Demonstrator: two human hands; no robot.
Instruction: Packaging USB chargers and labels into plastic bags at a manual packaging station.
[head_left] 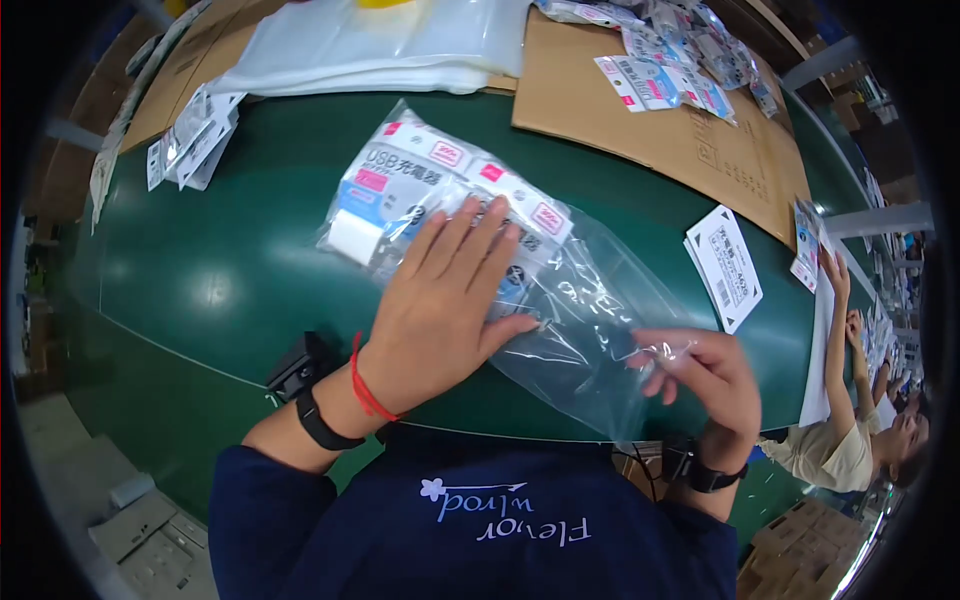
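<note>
The left hand (445, 300) lies flat with fingers spread, pressing on the packets (420, 185) inside a clear plastic bag (560, 300) on the green table (230, 270). The right hand (700, 375) pinches the bag's open end between curled fingers, near the table's front edge. Cardboard (650, 120) lies beyond.

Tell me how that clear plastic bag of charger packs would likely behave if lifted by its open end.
The clear plastic bag looks thin and wrinkled, so probably floppy. The charger packs sit at its far end, so it would likely sag there. Its glossy film may slip in the right hand; the left hand presses it flat.
</note>
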